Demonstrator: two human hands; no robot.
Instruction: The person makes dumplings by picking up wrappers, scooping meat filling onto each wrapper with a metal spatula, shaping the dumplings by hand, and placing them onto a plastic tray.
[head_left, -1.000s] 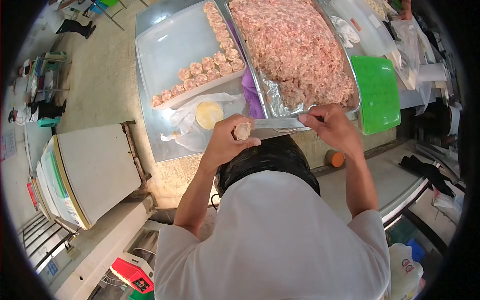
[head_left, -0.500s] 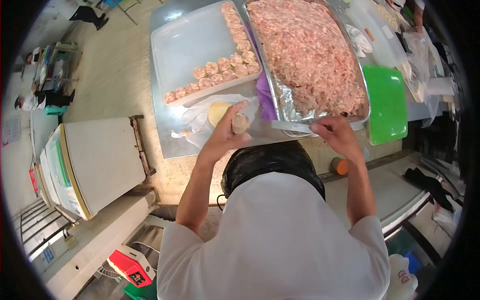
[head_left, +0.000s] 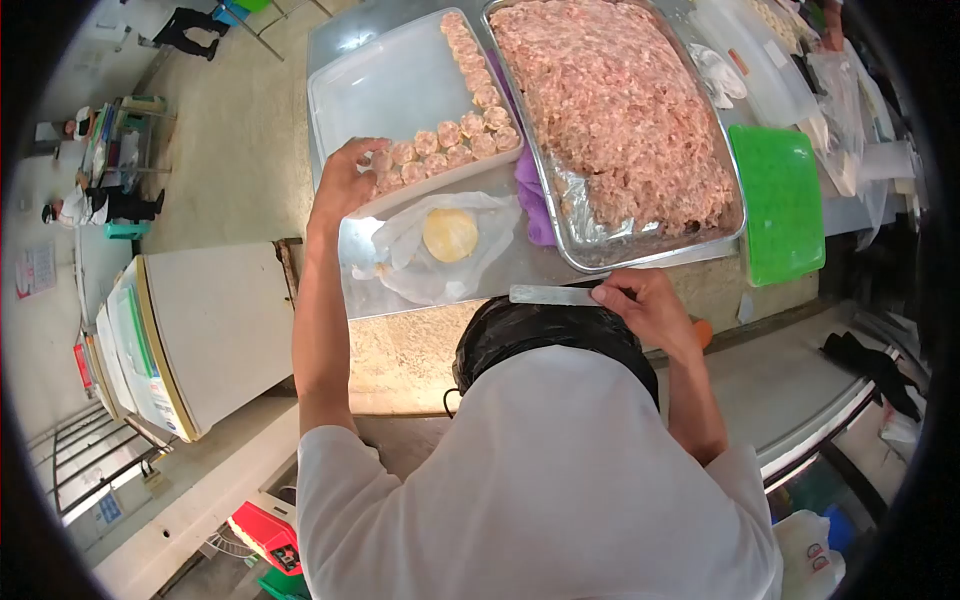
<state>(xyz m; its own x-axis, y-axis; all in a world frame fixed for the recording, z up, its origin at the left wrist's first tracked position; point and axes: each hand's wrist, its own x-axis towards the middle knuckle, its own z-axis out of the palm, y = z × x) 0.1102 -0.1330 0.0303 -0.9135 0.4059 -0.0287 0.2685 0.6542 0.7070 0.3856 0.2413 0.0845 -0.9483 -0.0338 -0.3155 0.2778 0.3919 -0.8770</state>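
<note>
My left hand (head_left: pixel 350 178) is at the near left corner of a clear plastic tray (head_left: pixel 370 90), its fingers curled round a dumpling (head_left: pixel 381 159) at the end of a row. Other open-topped meat dumplings (head_left: pixel 448 134) line the near and right sides of the tray. In my right hand (head_left: pixel 640 302) is a flat, pale spatula (head_left: pixel 553 295), pointing left over the table's front edge. A yellow stack of round wrappers (head_left: pixel 450 235) lies on a white plastic bag (head_left: pixel 400 250) between my hands. Beyond my right hand, a metal tray (head_left: pixel 572 262) holds a large mound of minced meat (head_left: pixel 610 110).
A green plastic lid (head_left: pixel 775 205) lies right of the meat tray, and a purple cloth (head_left: pixel 535 205) is tucked along its left side. Clear plastic containers (head_left: pixel 755 65) stand farther right, near another person's hand (head_left: pixel 832 35). A white cabinet (head_left: pixel 215 330) stands to the left.
My left hand has carried a dumpling from above the wrappers to the tray's near left corner, uncovering the wrapper stack. My right hand has drawn the spatula back from the meat tray toward me.
</note>
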